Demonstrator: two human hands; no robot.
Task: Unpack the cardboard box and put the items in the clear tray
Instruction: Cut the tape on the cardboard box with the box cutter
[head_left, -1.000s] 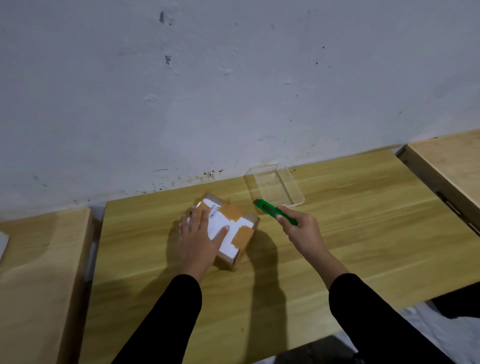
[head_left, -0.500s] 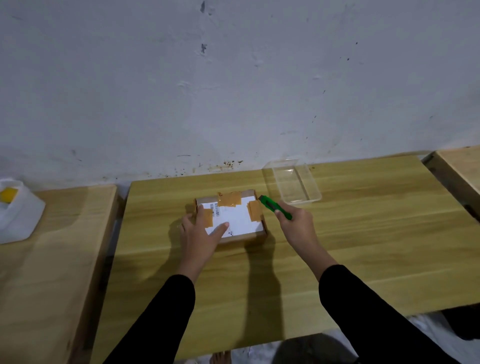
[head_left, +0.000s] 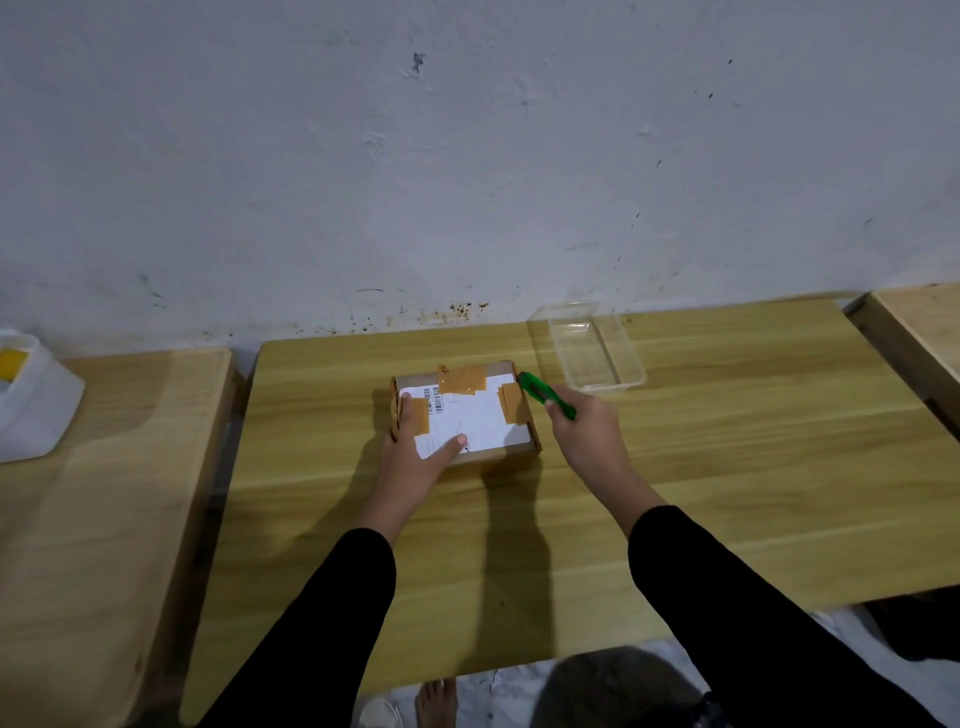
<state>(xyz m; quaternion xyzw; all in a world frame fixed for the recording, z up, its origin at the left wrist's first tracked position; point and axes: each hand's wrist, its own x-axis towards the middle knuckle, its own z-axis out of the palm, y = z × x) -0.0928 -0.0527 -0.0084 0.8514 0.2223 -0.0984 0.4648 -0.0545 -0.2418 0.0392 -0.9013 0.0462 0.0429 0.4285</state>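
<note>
A small cardboard box with a white label and brown tape lies closed on the wooden table. My left hand rests flat on the box's near left corner, fingers spread, pressing it down. My right hand grips a green utility knife, its tip at the box's far right corner. The clear tray stands empty just beyond and to the right of the box, near the wall.
A second wooden table stands to the left across a narrow gap, with a white plastic jug on it. Another wooden surface sits at the right edge. The wall runs right behind the tables. Bare feet show below the table's front edge.
The box has turned from a skewed angle to square with the table edge under my left hand. The knife tip has moved up to the box's far right corner.
</note>
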